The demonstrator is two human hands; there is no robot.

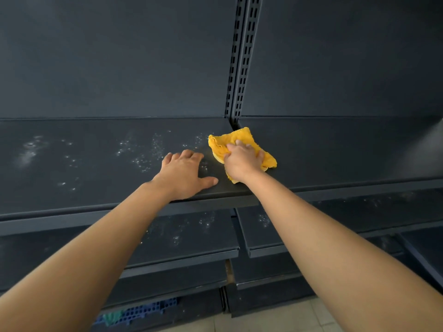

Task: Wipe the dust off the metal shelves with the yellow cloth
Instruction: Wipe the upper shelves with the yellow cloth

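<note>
A dark metal shelf [96, 168] runs across the view, with white dust specks [141, 154] scattered over its left half. The yellow cloth [239, 140] lies bunched on the shelf near the slotted upright, at the seam between two shelf sections. My right hand [243, 161] grips the cloth from above, fingers curled into the fabric. My left hand [185, 174] rests flat on the shelf just left of the cloth, fingers spread, thumb near the front edge. It holds nothing.
A slotted upright post [242, 56] divides the dark back panels. Lower shelves [187, 238] step out below, also speckled with dust. A blue crate with a green item [134, 313] sits under the bottom shelf. Pale floor tiles [275, 319] show at the bottom.
</note>
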